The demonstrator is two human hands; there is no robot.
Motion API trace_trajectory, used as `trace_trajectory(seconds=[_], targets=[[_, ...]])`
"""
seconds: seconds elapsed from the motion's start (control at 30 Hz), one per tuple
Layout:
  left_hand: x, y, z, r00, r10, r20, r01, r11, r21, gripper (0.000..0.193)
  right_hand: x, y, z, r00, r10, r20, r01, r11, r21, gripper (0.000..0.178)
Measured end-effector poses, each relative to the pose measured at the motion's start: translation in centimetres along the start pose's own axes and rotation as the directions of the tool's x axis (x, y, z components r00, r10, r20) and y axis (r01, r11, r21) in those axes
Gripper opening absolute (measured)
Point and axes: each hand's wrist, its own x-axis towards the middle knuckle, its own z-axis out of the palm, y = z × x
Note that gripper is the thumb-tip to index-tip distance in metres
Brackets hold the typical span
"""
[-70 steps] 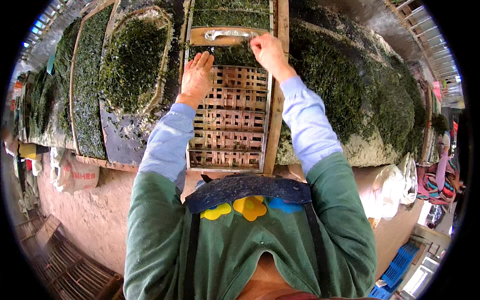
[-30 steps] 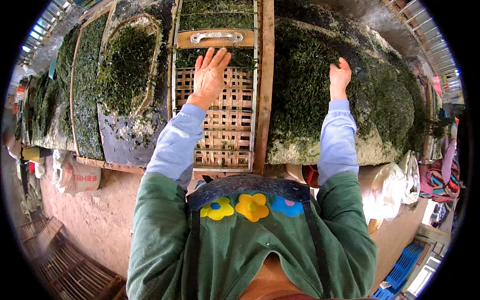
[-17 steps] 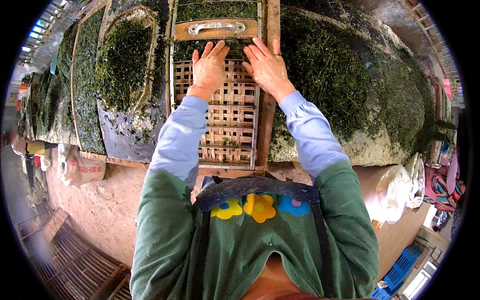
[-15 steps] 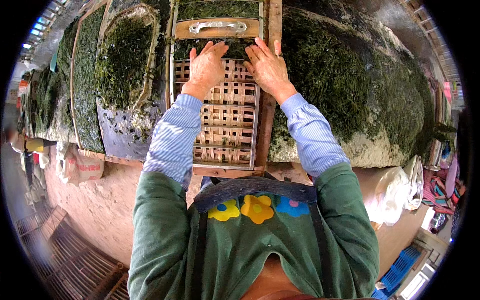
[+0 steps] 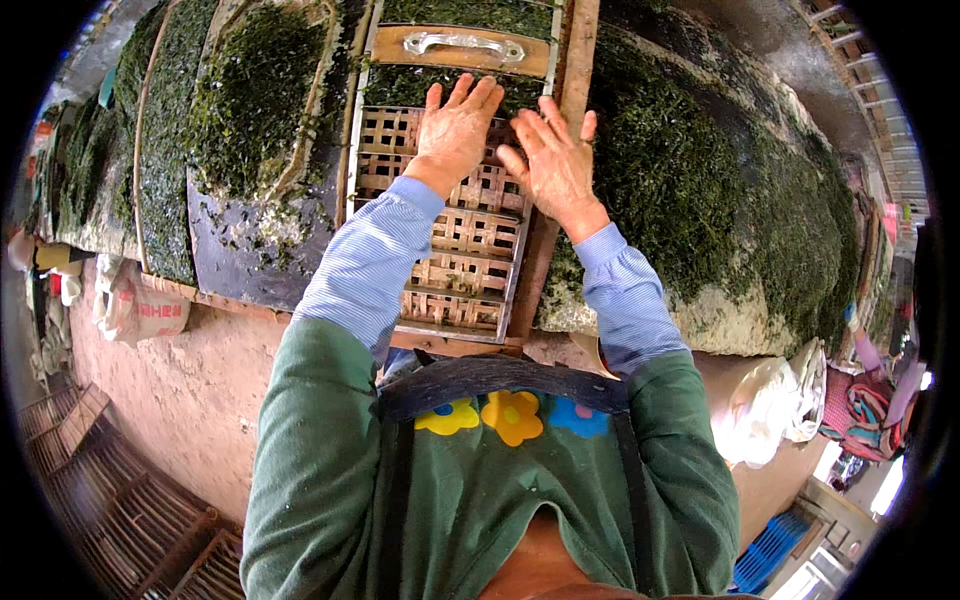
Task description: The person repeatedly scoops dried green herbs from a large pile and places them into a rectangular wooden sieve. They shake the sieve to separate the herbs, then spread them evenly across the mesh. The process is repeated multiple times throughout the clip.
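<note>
A long frame with a pale rim (image 5: 520,255) lies in front of me, its lower part an open woven lattice (image 5: 452,280). Shredded dark green leafy stuff (image 5: 395,85) forms a band across it, just below a wooden crosspiece (image 5: 388,45) with a clear or metal handle (image 5: 465,45). My left hand (image 5: 455,130) lies palm down with its fingers stretched over this band. My right hand (image 5: 557,165) is at the frame's right side, fingers spread, slightly blurred, over the lattice and the band's edge. Neither hand grasps anything; what lies under the palms is hidden.
A large heap of the same green stuff (image 5: 660,150) covers the right side. On the left lie a smaller pile (image 5: 260,100) and a dark sheet (image 5: 262,250). A wooden beam (image 5: 572,60) runs along the frame. White sacks (image 5: 150,308) stand below left.
My left hand has moved to the right along the green band. The right hand has drawn back slightly toward me, its fingers more spread. The whole view has shifted a little.
</note>
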Motion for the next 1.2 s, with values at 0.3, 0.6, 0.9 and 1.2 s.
trace_trajectory(seconds=[0.3,0.6,0.9,1.2], targets=[[-2.6,-6.8,-0.6,0.956,-0.254,-0.144,0.26,0.965,0.021,0.068,6.1,-0.2,-0.4,0.991,0.131,0.01,-0.132,0.985,0.11,0.029],[-2.8,-9.5,-1.5,0.996,0.053,-0.072,-0.042,0.988,0.146,0.069,7.6,-4.1,-0.4,0.984,0.095,0.148,-0.102,0.994,0.041,0.031],[-2.2,-16.4,-6.0,0.955,-0.169,-0.245,-0.021,0.782,-0.622,0.028,16.0,-2.7,1.6,0.962,0.067,0.264,-0.077,0.997,0.027,0.028],[1.0,-12.6,-5.2,0.868,0.18,-0.463,-0.306,0.927,-0.215,0.038,10.5,-3.7,6.5,0.989,0.02,-0.148,0.024,0.957,0.288,0.035]])
